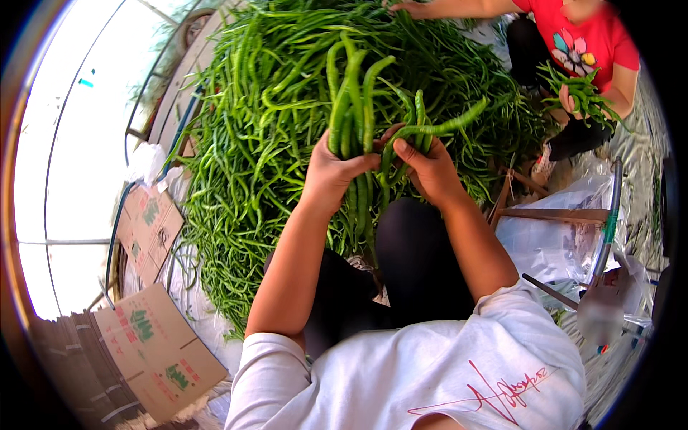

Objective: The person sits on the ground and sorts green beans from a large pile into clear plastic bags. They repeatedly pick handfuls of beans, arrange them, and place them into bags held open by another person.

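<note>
My left hand (335,170) is closed round a bunch of long green chili peppers (351,107) that stands upright, its lower ends hanging below the fist. Close beside it, my right hand (428,169) grips a few more long peppers (451,123); one of them curves out to the right. The fingers of both hands nearly meet between the two bunches. Beneath and beyond them spreads a large heap of the same green peppers (251,179), reaching to my knees.
Flattened cardboard boxes (161,351) are stacked at the lower left, with another carton (148,229) above them. At the upper right a co-worker in a red shirt (595,36) holds a bunch of peppers (584,93). Clear plastic sheeting (537,247) and a wooden-and-metal frame (552,214) lie to my right.
</note>
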`<state>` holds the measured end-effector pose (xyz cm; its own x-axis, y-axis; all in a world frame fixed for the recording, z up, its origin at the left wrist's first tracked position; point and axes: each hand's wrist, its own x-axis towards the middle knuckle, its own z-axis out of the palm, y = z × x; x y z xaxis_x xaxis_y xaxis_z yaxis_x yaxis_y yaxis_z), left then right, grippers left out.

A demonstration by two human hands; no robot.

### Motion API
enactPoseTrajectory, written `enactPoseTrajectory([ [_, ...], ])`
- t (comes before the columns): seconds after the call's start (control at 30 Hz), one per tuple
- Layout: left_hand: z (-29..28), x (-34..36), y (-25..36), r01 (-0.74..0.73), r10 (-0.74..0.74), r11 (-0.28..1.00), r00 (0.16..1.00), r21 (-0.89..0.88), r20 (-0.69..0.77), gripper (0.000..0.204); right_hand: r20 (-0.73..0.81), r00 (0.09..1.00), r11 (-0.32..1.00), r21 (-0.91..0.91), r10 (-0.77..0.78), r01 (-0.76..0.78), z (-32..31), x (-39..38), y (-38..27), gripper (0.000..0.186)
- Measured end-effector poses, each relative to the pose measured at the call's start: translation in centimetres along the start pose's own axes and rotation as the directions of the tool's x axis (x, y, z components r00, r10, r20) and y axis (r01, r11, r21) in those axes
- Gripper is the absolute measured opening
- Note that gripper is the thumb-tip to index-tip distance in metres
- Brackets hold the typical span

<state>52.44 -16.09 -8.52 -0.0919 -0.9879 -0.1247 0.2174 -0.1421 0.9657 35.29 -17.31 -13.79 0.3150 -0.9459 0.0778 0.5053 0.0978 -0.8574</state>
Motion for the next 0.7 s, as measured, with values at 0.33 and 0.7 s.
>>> enactPoseTrajectory([
  [0.33,-8.6,-23.0,6.5,-0.347,0.322,0.931,0.633,0.115,-0.704,0.024,0.037,0.990,0.954,0.265,0.138,-0.143,13.7,-6.3,-1.2,0.020],
  [0.7,-9.6,-73.9,4.3,-0.153,0.294,0.900,-0.478,0.408,-0.828,0.028,0.514,0.191,0.484,-0.527,0.836,-0.699,30.9,-27.2,12.5,0.018],
])
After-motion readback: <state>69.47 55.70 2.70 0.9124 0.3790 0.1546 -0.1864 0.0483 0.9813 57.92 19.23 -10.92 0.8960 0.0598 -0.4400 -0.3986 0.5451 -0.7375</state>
